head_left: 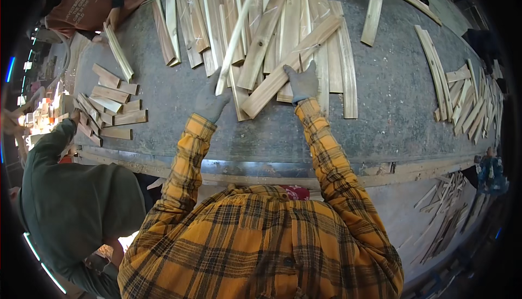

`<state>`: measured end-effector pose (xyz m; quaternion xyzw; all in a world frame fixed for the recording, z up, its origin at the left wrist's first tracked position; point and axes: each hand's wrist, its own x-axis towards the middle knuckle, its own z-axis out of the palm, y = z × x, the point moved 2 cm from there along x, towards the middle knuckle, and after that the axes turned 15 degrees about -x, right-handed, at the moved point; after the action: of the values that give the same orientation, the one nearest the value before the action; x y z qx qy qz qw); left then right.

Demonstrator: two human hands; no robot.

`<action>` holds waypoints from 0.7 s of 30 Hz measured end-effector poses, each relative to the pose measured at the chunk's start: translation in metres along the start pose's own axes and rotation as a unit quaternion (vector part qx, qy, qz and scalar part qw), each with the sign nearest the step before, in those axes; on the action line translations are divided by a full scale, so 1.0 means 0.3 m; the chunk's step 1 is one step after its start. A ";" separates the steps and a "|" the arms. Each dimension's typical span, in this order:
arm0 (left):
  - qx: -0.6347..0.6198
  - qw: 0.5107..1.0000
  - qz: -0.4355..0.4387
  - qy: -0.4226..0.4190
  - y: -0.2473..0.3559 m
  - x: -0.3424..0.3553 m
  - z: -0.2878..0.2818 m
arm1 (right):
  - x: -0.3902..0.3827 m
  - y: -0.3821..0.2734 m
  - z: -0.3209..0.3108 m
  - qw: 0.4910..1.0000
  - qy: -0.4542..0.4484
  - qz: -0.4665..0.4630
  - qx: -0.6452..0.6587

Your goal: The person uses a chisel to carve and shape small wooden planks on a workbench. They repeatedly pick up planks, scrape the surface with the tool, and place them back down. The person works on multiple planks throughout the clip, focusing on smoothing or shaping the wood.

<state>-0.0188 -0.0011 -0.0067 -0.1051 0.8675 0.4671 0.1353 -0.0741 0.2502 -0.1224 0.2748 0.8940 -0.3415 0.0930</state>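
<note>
In the centre, left hand (211, 103) clamps pale slat (239, 32), right hand (304, 84) brownish board (272, 85); apparently handling step, next needing steady grip.

- Left hand (211, 103): in a grey glove, reaching forward, its fingers curled and pointing away from the body.
- Right hand (303, 84): gloved in grey too, the thumb angled out to the left, a finger extended forward; its grip is partly hidden.
- Left forearm (187, 160): stretched ahead in a yellow-and-black plaid sleeve, slanting slightly rightward.
- Right forearm (329, 155): likewise sleeved, slanting inward to the left, hands held apart.
</note>
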 end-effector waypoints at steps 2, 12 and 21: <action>0.091 0.991 -0.044 0.088 0.014 -0.051 -0.034 | -0.010 -0.038 -0.031 0.999 0.036 0.021 -0.019; 0.020 0.952 0.028 0.305 -0.165 0.265 -0.107 | 0.072 -0.085 -0.059 0.923 -0.058 -0.062 0.376; 0.078 0.949 -0.077 0.296 -0.189 0.377 -0.177 | 0.067 -0.457 0.030 0.978 0.073 -0.133 -0.146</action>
<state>-0.1149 -0.0828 -0.0607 -0.2941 0.8915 0.3339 -0.0848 -0.1671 0.1684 -0.0596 0.1615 0.9672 -0.1952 0.0203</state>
